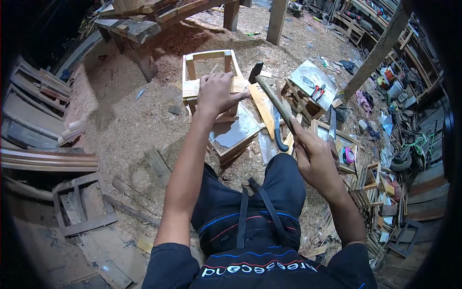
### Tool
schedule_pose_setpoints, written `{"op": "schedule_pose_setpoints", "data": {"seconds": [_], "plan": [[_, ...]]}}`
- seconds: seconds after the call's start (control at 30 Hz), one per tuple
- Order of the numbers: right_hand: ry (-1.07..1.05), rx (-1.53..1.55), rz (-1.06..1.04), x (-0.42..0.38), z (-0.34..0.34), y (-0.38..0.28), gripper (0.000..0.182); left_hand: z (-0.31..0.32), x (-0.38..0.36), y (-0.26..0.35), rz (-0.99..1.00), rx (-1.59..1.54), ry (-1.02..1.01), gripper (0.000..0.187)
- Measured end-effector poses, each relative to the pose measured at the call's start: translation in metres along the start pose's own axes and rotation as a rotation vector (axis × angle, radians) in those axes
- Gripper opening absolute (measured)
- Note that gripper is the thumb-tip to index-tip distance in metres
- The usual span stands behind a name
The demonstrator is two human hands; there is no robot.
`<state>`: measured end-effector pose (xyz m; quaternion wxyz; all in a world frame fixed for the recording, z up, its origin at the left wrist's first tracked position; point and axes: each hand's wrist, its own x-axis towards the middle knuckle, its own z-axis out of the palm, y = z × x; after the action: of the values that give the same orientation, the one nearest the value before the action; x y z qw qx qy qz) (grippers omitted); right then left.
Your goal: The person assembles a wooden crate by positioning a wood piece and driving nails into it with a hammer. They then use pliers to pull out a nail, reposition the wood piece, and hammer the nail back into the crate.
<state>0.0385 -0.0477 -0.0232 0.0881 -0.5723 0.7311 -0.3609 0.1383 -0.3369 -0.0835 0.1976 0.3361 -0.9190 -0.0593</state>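
My left hand (216,94) lies over the top board of a small wooden frame (191,87), its thumb stretched to the right. The frame stands on a low wooden box with a grey top (236,130). Closed round the wooden handle of a hammer (275,102) is my right hand (313,151). The dark hammer head is raised just right of the frame. Below the hammer, a light wooden board (262,106) and a tool with a curved blue-black handle (279,137) lie beside the box.
A small table (308,79) at the right holds red-handled pliers (315,90). Behind it rises a slanted post (370,58). A pink tape measure (348,154) sits in an open wooden box. Window-like frames (84,207) lie at the left. Wood shavings cover the floor.
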Motion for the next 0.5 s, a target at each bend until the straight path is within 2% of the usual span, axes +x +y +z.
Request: {"op": "schedule_pose_setpoints", "data": {"seconds": [0.17,0.33,0.5], "plan": [[-0.072,-0.054,-0.038,0.005,0.0,-0.002,0.056,-0.011,0.003,0.005,-0.061,-0.046,-0.078,0.09],[-0.03,-0.043,-0.101,0.007,0.007,0.007,0.058,-0.006,0.001,0.005,-0.054,-0.086,0.037,0.086],[-0.022,-0.05,-0.107,0.013,-0.002,-0.001,0.059,-0.003,0.002,-0.001,-0.002,-0.108,0.053,0.088]]}}
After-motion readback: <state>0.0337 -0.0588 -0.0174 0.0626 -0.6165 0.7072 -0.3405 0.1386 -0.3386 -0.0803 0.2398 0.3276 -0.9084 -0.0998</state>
